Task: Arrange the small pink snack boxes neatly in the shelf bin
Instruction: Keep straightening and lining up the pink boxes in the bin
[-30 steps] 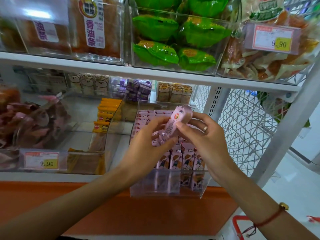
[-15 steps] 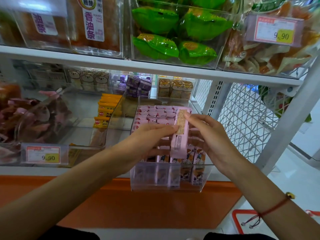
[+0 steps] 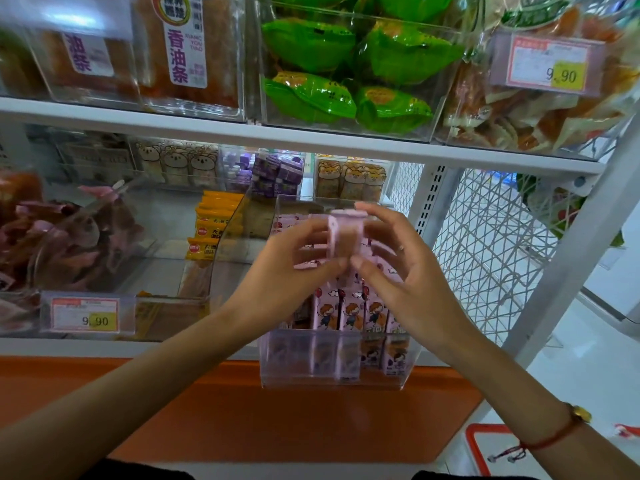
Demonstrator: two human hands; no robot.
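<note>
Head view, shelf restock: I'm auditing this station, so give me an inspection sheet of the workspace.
Surface: white shelf above an orange panel.
Job's things: clear shelf bin with pink snack boxes standing at its front; one pink box held above it.
Clutter: yellow packets in the neighbouring bin.
Grippers: left hand and right hand both pinch the held box.
Cables: nothing seen.
Surroundings: green packs above; price tag; red basket.
</note>
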